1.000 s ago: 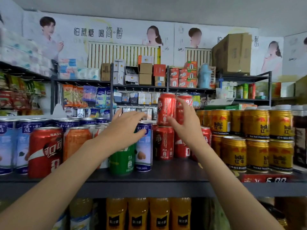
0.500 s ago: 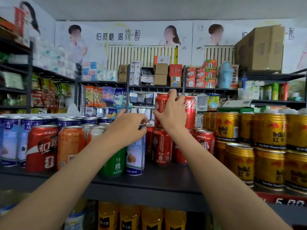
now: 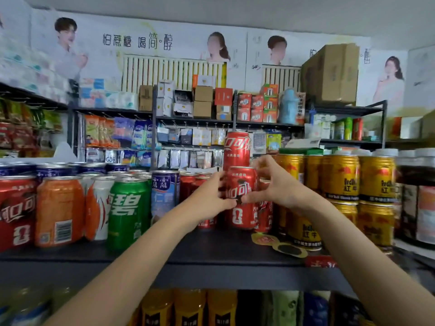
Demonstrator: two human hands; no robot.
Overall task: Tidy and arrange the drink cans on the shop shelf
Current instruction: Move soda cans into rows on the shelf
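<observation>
Both hands on one cola can.
My left hand (image 3: pixel 209 196) and right hand (image 3: pixel 280 187) curl around the red can (image 3: pixel 241 198) (upright, on the shelf (image 3: pixel 211 252)).

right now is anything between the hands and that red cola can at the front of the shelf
Nothing visible. Both the left hand and the right hand are already on the red cola can, fingers curled round its sides. The green can stands well off to the left.
</observation>
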